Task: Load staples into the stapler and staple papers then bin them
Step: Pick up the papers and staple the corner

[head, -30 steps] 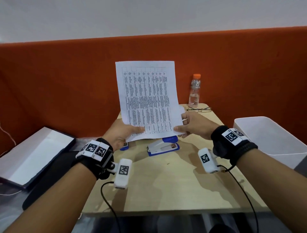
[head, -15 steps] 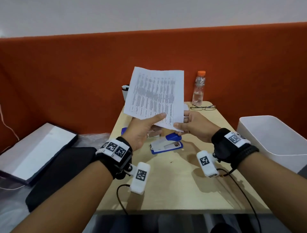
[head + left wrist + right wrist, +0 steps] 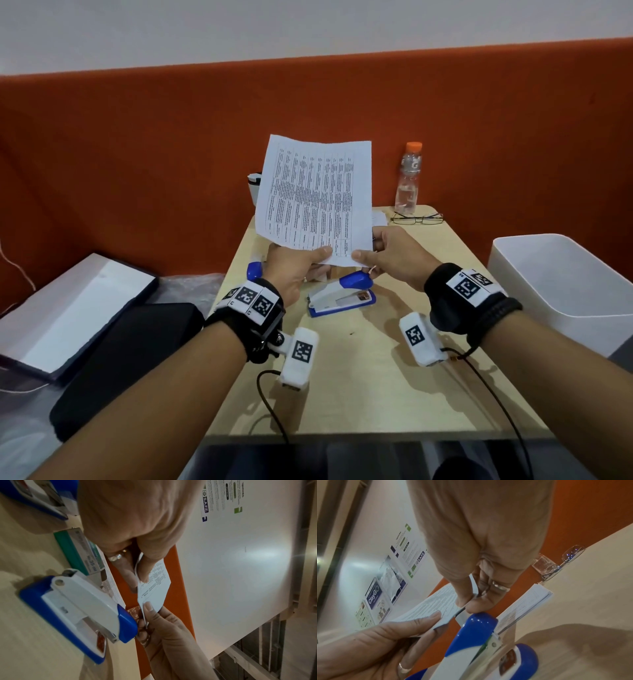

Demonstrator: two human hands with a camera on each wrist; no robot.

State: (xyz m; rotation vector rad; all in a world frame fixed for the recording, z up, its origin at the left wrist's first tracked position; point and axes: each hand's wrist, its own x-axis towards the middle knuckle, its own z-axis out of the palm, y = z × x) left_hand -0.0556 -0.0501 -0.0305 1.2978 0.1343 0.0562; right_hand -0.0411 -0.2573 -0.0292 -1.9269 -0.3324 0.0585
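I hold a sheaf of printed papers (image 3: 317,198) upright above the wooden table (image 3: 376,377). My left hand (image 3: 318,255) pinches its bottom edge, thumb in front. My right hand (image 3: 363,255) pinches the bottom right corner close beside it. The wrist views show both pinches on the papers (image 3: 154,588) and the same corner (image 3: 447,614). A blue and white stapler (image 3: 342,294) lies closed on the table just under the hands. A second blue stapler (image 3: 254,270) is mostly hidden behind my left hand. A green staple box (image 3: 80,553) lies next to it.
A white bin (image 3: 565,291) stands at the table's right side. A bottle (image 3: 408,178), glasses (image 3: 416,218) and a paper stack (image 3: 378,217) sit at the far edge. A white-topped box (image 3: 68,308) and a black pad (image 3: 130,353) lie left. An orange partition (image 3: 137,171) backs the table.
My left hand has slid right along the bottom edge of the papers, close to my right hand. The sheaf has tilted slightly and stayed above the stapler.
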